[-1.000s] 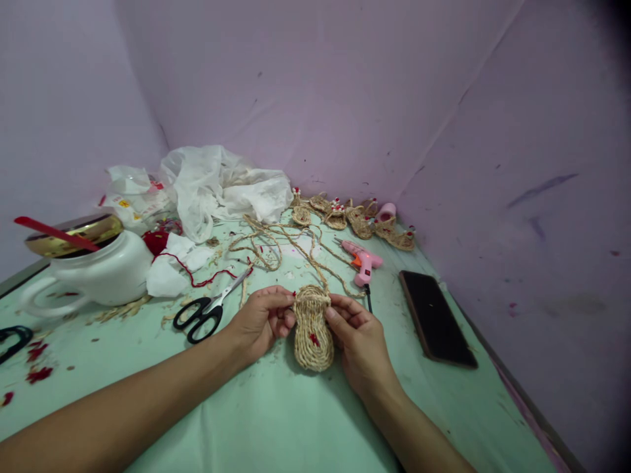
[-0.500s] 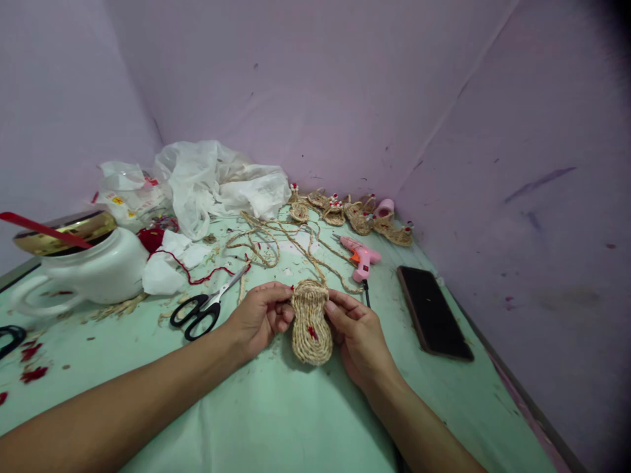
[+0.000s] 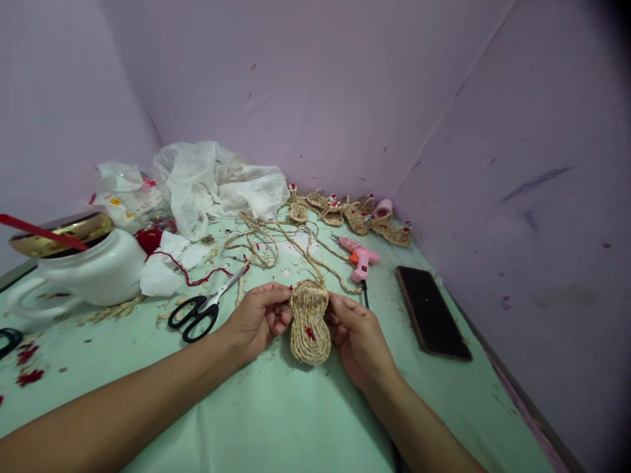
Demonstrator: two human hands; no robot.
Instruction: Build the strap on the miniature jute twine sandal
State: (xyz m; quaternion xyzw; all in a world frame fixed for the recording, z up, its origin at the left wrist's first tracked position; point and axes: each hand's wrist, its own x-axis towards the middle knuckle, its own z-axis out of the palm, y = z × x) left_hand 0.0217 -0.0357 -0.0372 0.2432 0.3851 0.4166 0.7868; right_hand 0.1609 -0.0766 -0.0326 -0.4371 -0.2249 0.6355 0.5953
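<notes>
A small woven jute sandal sole (image 3: pixel 308 322) with a red mark on it lies on the green table (image 3: pixel 276 420) in the middle. My left hand (image 3: pixel 256 320) pinches its left edge with curled fingers. My right hand (image 3: pixel 359 338) grips its right edge, thumb on top. A jute cord (image 3: pixel 296 246) runs from the sole's far end to a loose tangle behind it.
Black-handled scissors (image 3: pixel 202 310) lie left of my hands. A pink glue gun (image 3: pixel 361 255) and a dark phone (image 3: pixel 430 312) lie to the right. Several finished mini sandals (image 3: pixel 355 217) sit by the back wall, with plastic bags (image 3: pixel 207 180), a white pot (image 3: pixel 79 263) and red thread (image 3: pixel 197 276) at left.
Both hands keep hold of the sole. The view has shifted slightly, and my fingers have closed a little tighter on its edges.
</notes>
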